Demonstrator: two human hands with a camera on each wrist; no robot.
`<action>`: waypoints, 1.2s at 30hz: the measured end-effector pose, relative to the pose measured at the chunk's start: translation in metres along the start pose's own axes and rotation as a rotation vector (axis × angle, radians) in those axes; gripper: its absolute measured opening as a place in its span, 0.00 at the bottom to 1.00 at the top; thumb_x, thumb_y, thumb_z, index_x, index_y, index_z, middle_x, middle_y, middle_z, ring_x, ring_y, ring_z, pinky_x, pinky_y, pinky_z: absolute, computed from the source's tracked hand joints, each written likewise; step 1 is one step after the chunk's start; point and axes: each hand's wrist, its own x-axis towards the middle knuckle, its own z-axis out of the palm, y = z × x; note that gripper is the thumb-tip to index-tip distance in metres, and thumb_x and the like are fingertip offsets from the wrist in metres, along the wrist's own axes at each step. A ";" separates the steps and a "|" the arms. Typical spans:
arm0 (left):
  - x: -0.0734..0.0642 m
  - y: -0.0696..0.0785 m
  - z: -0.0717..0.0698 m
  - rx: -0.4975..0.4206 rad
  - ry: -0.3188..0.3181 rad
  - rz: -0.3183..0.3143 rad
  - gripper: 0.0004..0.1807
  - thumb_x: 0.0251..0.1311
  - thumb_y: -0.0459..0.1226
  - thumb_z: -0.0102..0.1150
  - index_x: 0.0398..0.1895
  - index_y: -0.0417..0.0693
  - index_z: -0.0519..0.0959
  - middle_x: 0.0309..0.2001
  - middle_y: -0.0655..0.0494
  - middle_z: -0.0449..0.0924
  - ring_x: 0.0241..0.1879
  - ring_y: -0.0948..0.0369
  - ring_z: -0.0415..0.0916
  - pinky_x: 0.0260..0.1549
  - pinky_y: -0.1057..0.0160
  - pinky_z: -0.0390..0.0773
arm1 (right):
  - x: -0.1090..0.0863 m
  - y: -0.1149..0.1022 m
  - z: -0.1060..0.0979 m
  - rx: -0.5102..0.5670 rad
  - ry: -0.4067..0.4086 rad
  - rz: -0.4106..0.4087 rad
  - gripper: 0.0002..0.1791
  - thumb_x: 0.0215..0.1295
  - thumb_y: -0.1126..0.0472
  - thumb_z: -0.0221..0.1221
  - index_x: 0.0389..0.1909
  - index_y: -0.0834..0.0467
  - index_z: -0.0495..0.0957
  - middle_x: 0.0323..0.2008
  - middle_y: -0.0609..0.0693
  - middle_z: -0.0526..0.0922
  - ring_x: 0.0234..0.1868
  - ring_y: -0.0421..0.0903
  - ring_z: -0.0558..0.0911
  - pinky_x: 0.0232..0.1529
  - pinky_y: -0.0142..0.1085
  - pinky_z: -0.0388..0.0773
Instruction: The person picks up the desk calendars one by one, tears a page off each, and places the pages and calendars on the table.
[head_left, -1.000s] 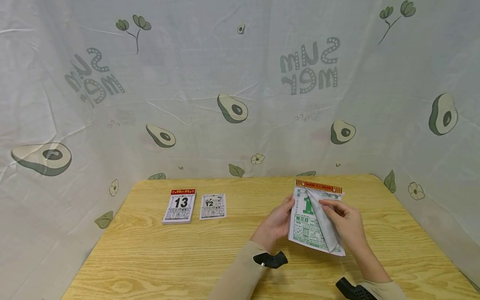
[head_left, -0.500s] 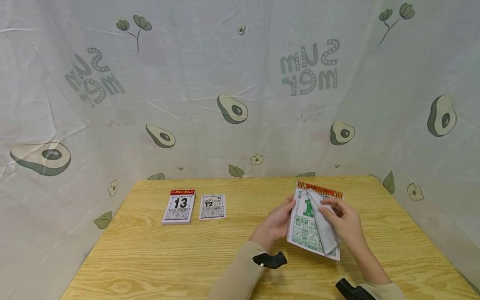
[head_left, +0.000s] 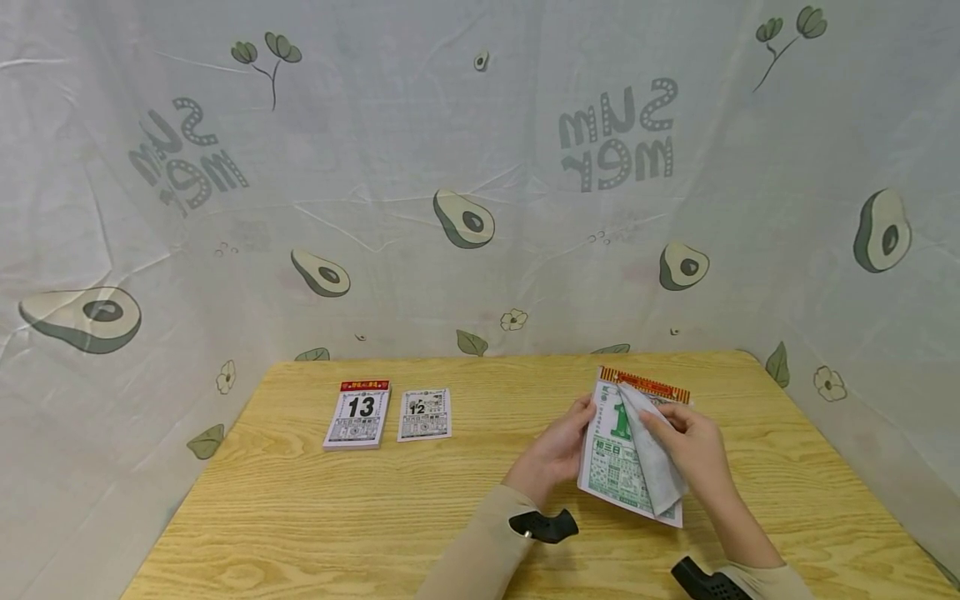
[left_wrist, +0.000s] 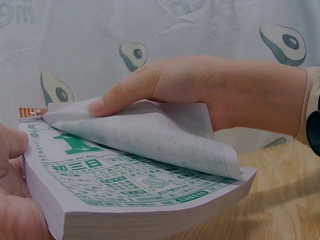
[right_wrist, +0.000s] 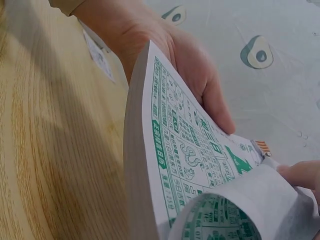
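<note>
A thick tear-off calendar (head_left: 617,467) with green print and a red-and-gold top strip is held tilted above the table at the right. My left hand (head_left: 557,443) grips its left edge, thumb on the front near the top and the other fingers behind the block. With thumb and fingers, my right hand (head_left: 693,446) pinches the top sheet (left_wrist: 150,132). That sheet is folded back diagonally from the lower left, its pale back showing, and a green "1" shows on the page beneath. At the top strip the sheet is still attached, as the left wrist view shows.
A smaller calendar block (head_left: 358,417) with a red top and a black "13" lies on the wooden table (head_left: 322,517) at the left. Beside it is a loose sheet (head_left: 425,414) marked "12". A pale avocado-print curtain (head_left: 390,167) hangs behind the table and along its sides.
The calendar has tilted slightly and shifted a little down and right. The folded sheet's lower corner has dropped somewhat, with both hands keeping their grip.
</note>
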 end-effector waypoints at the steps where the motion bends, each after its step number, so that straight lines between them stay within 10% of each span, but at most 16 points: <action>1: 0.000 0.000 0.000 -0.004 0.001 0.004 0.18 0.77 0.49 0.32 0.66 0.71 0.62 0.59 0.58 0.74 0.55 0.61 0.73 0.52 0.58 0.73 | 0.000 0.000 0.000 0.007 0.003 0.014 0.23 0.65 0.45 0.61 0.46 0.62 0.81 0.26 0.44 0.80 0.24 0.35 0.74 0.22 0.31 0.74; 36: -0.002 0.009 -0.010 -0.137 0.074 0.093 0.18 0.78 0.46 0.33 0.67 0.66 0.63 0.59 0.57 0.76 0.53 0.62 0.76 0.47 0.65 0.78 | -0.001 0.001 0.000 0.224 0.126 0.083 0.23 0.64 0.46 0.62 0.45 0.63 0.78 0.23 0.35 0.77 0.24 0.34 0.74 0.22 0.29 0.74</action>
